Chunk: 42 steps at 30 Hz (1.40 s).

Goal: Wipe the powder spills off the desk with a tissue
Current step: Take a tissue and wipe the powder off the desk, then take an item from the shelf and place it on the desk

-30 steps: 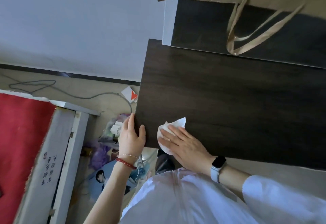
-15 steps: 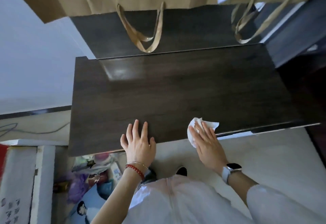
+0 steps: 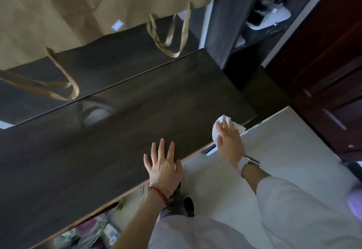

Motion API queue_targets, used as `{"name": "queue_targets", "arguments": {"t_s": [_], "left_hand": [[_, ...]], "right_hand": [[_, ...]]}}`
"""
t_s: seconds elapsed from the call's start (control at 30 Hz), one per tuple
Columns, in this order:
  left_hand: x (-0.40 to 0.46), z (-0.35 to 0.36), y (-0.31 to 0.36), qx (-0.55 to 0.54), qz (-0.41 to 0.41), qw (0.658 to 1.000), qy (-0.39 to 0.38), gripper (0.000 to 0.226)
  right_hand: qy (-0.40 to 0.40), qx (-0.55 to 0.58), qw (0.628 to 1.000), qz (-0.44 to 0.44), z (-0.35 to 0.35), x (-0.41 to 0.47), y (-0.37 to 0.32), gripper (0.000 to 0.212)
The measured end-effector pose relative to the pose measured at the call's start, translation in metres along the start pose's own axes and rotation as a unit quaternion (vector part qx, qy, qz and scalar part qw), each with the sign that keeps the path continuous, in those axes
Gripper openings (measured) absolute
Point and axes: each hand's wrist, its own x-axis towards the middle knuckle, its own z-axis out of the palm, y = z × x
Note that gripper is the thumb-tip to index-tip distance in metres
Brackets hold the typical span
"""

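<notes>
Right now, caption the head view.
Right hand presses crumpled white tissue at dark wooden desk corner; left hand rests flat.

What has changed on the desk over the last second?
The right hand has slid the tissue along the front edge of the desk, from near its left end to its right corner. The left hand has moved off the left edge to lie flat on the desktop at the front. The paper bags stayed at the back.
</notes>
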Motion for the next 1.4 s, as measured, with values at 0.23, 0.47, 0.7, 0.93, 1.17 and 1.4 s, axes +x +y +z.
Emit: {"name": "queue_targets", "arguments": {"t_s": [0.23, 0.47, 0.7, 0.93, 1.17, 1.4], "left_hand": [[0.062, -0.014, 0.058, -0.012, 0.072, 0.997, -0.028, 0.053], [0.115, -0.031, 0.127, -0.080, 0.144, 0.986, -0.031, 0.044], [0.125, 0.011, 0.262, -0.169, 0.289, 0.928, -0.164, 0.037], [0.057, 0.109, 0.429, -0.144, 0.386, 0.821, -0.395, 0.040], [-0.038, 0.205, 0.590, -0.087, 0.420, 0.812, -0.395, 0.034], [-0.084, 0.274, 0.709, 0.098, 0.552, 0.777, -0.285, 0.037]], "right_hand": [[0.021, 0.013, 0.996, 0.080, -0.015, 0.041, 0.043, 0.052], [0.062, 0.201, 0.942, 0.262, -0.061, 0.060, 0.086, 0.035], [0.162, 0.403, 0.823, 0.367, -0.094, -0.022, 0.162, 0.014], [0.264, 0.438, 0.762, 0.397, -0.117, -0.121, 0.283, 0.029], [0.384, 0.403, 0.647, 0.521, -0.126, -0.249, 0.438, 0.012], [0.399, 0.375, 0.583, 0.600, -0.126, -0.312, 0.577, 0.017]]}}
